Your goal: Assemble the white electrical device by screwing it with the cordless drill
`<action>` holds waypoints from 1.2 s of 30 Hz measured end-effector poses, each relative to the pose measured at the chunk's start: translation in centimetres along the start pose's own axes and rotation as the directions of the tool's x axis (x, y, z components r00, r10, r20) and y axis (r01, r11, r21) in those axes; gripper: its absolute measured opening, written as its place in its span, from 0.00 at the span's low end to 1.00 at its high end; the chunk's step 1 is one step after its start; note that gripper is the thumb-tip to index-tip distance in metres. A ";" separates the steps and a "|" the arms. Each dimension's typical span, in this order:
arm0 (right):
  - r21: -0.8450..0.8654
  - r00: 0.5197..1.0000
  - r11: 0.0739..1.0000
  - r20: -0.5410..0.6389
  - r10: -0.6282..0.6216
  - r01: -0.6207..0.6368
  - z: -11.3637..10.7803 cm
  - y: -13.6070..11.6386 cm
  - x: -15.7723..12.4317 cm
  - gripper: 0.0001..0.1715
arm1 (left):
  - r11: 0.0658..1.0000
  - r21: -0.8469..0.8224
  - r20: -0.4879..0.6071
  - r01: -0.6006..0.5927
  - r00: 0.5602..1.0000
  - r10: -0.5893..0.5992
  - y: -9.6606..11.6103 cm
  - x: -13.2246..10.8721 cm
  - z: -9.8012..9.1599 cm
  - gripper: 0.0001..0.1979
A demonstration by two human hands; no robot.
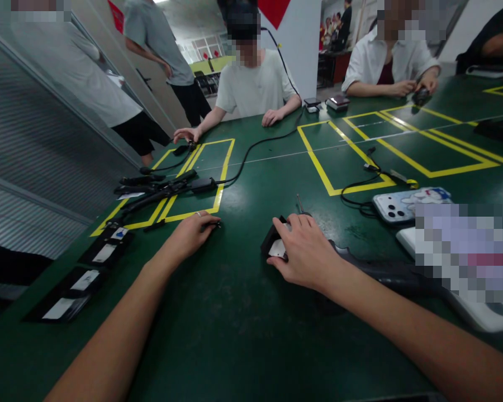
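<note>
My left hand (188, 237) rests low over the green table, its fingers pinched on a small dark piece (214, 224) too small to name. My right hand (305, 251) is wrapped round a black box-shaped part (270, 241) with a white label, which sits on the table. Just behind those fingers a thin metal rod (298, 202) sticks up; its lower end is hidden. Under my right forearm lies a dark, long-handled tool (389, 271), partly covered. To the left of my left hand are black packets with white labels (104, 252) (65, 301).
Yellow tape (224, 187) marks rectangles on the green table (235, 335). Black rod-like parts (155, 192) and a cable (251, 148) lie at left. At right are a phone (402, 204), a white case (482, 312) and a thin cable (347, 195). Several people sit or stand beyond.
</note>
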State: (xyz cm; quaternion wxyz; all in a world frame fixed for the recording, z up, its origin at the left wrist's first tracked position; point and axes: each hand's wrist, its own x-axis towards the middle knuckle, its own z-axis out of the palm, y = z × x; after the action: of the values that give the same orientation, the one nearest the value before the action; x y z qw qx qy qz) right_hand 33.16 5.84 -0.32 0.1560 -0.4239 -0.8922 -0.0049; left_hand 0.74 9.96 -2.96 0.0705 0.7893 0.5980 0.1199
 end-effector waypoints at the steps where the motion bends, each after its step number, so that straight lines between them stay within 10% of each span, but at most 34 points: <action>1: 0.001 1.000 1.000 -0.002 -0.003 0.003 0.0 0.0 0.0 0.45 | 1.000 -0.013 -0.017 0.002 1.000 -0.002 0.0 0.0 0.1 0.16; 23: -0.028 1.000 0.999 -0.013 -0.016 0.015 0.5 0.1 0.2 0.47 | 0.979 -0.153 0.139 0.134 0.984 -0.113 -0.6 -0.9 -1.8 0.23; 31: -0.023 1.000 1.000 -0.020 -0.010 0.009 0.3 -0.1 0.1 0.47 | 0.985 -0.123 0.054 0.122 0.992 -0.116 -0.1 -0.2 -0.4 0.23; 36: -0.011 1.000 1.000 -0.020 0.009 -0.010 0.3 -0.1 0.0 0.52 | 0.993 -0.108 -0.136 0.039 0.989 -0.053 4.8 -0.4 -0.6 0.21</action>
State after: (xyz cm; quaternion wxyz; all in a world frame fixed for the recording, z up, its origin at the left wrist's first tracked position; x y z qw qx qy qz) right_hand 32.99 5.82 -0.55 0.1626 -0.4289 -0.8885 -0.0134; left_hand 4.88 8.28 -1.20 0.0730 0.7602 0.6124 0.2043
